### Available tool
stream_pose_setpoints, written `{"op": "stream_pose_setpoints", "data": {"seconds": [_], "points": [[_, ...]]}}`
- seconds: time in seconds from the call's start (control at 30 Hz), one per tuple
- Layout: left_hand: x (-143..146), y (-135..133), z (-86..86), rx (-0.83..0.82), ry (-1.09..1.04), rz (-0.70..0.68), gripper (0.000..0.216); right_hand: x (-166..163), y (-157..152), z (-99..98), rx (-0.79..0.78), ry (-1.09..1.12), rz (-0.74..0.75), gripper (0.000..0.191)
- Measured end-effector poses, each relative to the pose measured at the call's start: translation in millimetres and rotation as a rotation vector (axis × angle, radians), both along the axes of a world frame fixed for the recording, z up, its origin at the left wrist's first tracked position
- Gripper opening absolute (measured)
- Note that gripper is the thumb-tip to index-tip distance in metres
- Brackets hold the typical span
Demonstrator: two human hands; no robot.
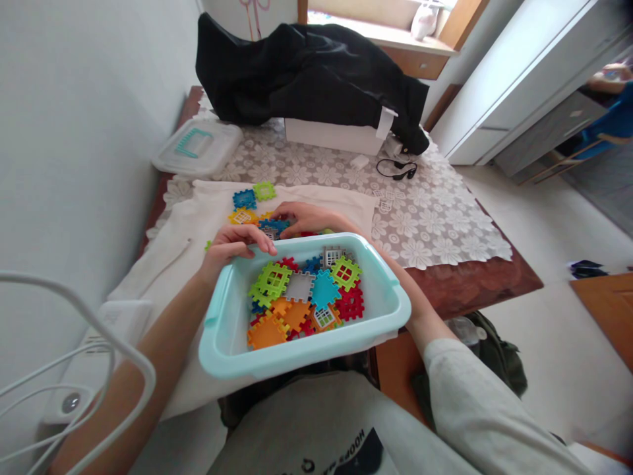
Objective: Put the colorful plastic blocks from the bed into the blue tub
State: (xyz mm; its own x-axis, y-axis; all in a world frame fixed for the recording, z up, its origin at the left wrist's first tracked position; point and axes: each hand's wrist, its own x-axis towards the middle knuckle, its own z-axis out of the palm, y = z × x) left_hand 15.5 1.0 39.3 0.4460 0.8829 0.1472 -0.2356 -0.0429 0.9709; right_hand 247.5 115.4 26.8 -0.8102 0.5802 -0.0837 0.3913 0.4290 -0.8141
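A pale blue plastic tub [297, 359] is tilted towards me at the table's near edge. Inside lie several notched interlocking building pieces: a green window piece [273, 279], a turquoise piece [325, 290], an orange piece [267, 331] and red ones. My left hand [237, 247] is at the tub's far left corner, fingers bent over the rim. Beyond the rim, my right hand [309, 219] reaches over pieces on the cloth, thumb and fingers apart beside a blue building piece [273, 225]. My right forearm passes along the tub's right side.
A white cloth [326, 194] covers part of the lace tablecloth [435, 231]. Farther back are a clear lid [198, 146], a black cover over a white box [331, 135] and black headphones [397, 169]. White cables [143, 369] hang at left. Another person's blue clothing [606, 125] shows at far right.
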Motion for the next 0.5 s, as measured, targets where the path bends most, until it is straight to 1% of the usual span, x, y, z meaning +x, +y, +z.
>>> {"op": "stream_pose_setpoints", "data": {"seconds": [0.1,0.27,0.33,0.47,0.5], "points": [[-1,0,-1.2,0.007,0.013,0.027,0.016,5,2,0.9,0.048,-0.027,0.016,0.044],[0,0,-1.9,0.019,0.019,0.034,0.018,13,12,-2.8,0.060,-0.034,0.104,0.060],[0,0,-2.1,0.023,0.015,0.030,0.018,16,16,-3.0,0.062,-0.048,0.128,0.057],[0,1,-1.9,0.024,0.012,0.032,0.016,26,23,0.6,-0.003,-0.056,0.148,0.036],[0,1,-1.6,0.022,0.011,0.031,0.018,29,24,1.8,-0.015,-0.050,0.141,0.034]]}}
